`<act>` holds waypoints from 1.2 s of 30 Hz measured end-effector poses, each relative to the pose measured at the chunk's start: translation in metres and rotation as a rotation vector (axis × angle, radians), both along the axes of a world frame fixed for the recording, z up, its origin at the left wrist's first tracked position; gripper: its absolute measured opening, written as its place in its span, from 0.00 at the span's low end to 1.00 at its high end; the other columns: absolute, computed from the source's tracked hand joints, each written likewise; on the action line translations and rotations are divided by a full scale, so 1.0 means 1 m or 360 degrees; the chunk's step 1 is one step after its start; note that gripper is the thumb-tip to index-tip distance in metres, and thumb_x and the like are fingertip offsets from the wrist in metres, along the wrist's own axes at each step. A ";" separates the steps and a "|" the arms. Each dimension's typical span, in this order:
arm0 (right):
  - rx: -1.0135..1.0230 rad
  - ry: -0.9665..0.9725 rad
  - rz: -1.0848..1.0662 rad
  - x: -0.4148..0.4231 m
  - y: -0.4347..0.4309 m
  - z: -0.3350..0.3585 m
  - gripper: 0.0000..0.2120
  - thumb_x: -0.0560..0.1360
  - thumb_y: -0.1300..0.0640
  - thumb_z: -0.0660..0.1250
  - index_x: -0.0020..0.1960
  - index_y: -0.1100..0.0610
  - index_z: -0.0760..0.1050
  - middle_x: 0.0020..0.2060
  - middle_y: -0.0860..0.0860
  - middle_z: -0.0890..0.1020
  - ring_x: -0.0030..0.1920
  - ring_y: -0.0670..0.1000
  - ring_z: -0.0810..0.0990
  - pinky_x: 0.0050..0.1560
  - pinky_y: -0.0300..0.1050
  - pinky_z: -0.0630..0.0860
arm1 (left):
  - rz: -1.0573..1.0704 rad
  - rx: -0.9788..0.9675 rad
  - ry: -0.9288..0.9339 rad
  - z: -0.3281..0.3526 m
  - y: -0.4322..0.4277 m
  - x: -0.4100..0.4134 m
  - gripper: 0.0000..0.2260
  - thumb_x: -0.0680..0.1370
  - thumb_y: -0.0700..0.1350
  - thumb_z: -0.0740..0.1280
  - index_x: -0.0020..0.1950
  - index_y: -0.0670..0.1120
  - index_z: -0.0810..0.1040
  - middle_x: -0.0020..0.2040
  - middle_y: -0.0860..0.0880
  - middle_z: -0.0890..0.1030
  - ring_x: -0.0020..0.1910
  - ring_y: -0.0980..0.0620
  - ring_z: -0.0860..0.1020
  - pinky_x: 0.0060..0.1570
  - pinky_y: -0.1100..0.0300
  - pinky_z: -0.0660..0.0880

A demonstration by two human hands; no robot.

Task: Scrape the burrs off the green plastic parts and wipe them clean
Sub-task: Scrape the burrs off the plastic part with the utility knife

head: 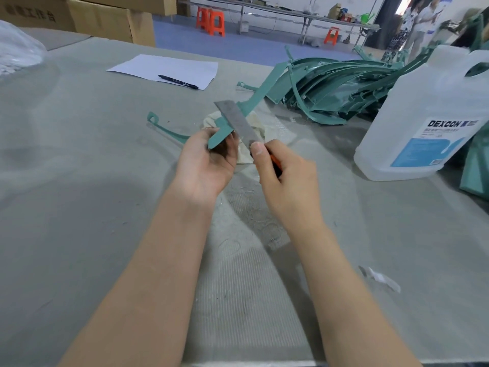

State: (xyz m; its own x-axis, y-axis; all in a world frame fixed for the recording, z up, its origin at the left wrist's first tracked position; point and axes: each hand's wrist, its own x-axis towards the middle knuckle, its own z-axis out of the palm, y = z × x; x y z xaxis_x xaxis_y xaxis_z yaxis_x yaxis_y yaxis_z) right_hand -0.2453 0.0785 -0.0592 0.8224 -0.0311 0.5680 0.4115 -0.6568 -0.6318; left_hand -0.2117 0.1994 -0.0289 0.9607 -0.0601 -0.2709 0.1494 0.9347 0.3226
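Observation:
My left hand grips the near end of a long curved green plastic part, held above the table. My right hand grips the orange handle of a knife, thumb pressed at the blade's base. The wide grey blade lies across the part's edge just beyond my left fingers. A cream cloth lies crumpled on the table under the part. Another thin green curved part rests flat to the left of my left hand.
A heap of green curved parts lies at the back right. A large translucent DEXCON jug stands at the right. A white sheet with a black marker lies farther back. Cardboard boxes stand at back left.

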 end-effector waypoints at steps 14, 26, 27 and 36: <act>-0.0231 0.0034 0.0224 0.000 0.005 -0.006 0.17 0.80 0.46 0.60 0.39 0.56 0.72 0.23 0.44 0.66 0.27 0.48 0.67 0.32 0.45 0.63 | -0.0015 -0.0232 -0.0100 0.002 0.000 -0.003 0.09 0.74 0.32 0.59 0.40 0.34 0.78 0.37 0.39 0.79 0.41 0.46 0.78 0.26 0.63 0.77; 0.0262 0.0087 -0.0066 0.002 -0.010 0.007 0.17 0.80 0.42 0.59 0.45 0.54 0.76 0.30 0.52 0.77 0.34 0.52 0.77 0.38 0.56 0.75 | 0.0126 0.0178 0.0061 -0.009 0.004 0.013 0.09 0.81 0.36 0.56 0.55 0.36 0.74 0.49 0.40 0.78 0.42 0.47 0.80 0.32 0.62 0.80; 0.0269 0.0104 -0.0130 0.004 -0.013 0.007 0.15 0.79 0.41 0.59 0.46 0.52 0.75 0.30 0.47 0.76 0.34 0.46 0.76 0.37 0.53 0.73 | 0.0147 0.0228 0.0068 -0.009 0.004 0.013 0.07 0.80 0.36 0.58 0.53 0.37 0.75 0.48 0.41 0.79 0.43 0.48 0.79 0.32 0.62 0.80; 0.0790 0.0312 -0.0056 0.003 -0.017 0.015 0.21 0.72 0.47 0.73 0.61 0.49 0.70 0.32 0.45 0.77 0.30 0.46 0.76 0.36 0.42 0.76 | 0.0203 0.0707 -0.0415 -0.008 -0.018 0.005 0.08 0.80 0.34 0.62 0.57 0.42 0.74 0.55 0.44 0.81 0.51 0.50 0.82 0.47 0.60 0.80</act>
